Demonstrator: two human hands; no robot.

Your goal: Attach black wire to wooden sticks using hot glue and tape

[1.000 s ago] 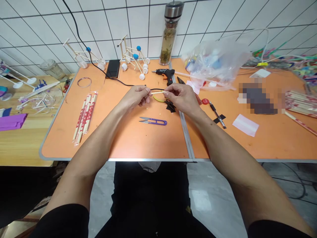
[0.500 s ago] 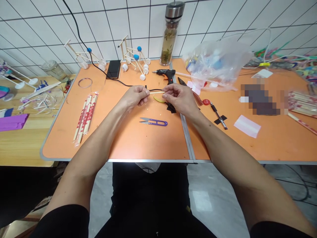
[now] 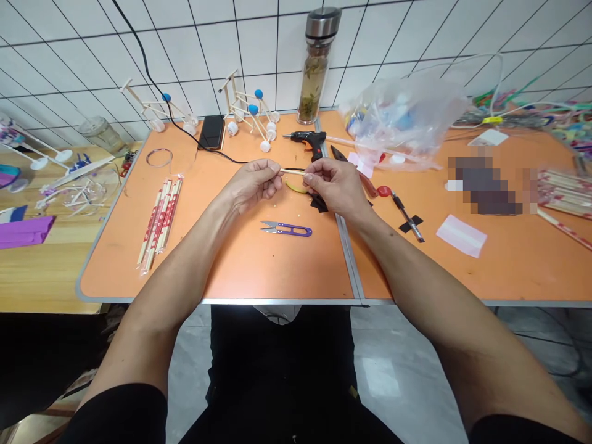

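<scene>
Between my two hands, above the orange table, a thin pale wooden stick [image 3: 293, 172] is held level. My left hand [image 3: 259, 185] pinches its left end with thumb and forefinger. The right end sits in the closed fingertips of my right hand [image 3: 333, 185]. Below the hands lie purple thread snips [image 3: 287, 229], blades to the left. Just behind the right hand is a black glue gun [image 3: 308, 140], its nozzle pointing left. Pliers [image 3: 367, 184] with red and yellow handles lie partly hidden by that hand.
Wrapped chopsticks [image 3: 161, 222] lie at the left. Stick models with blue balls [image 3: 250, 108], a phone [image 3: 211, 132] and a tea bottle [image 3: 314, 74] stand along the wall. A plastic bag [image 3: 402, 123], a pen [image 3: 407, 216] and pink paper [image 3: 461, 235] are at the right.
The fingers of my left hand have opened out slightly below the pinch. Both hands still hold the stick in nearly the same place.
</scene>
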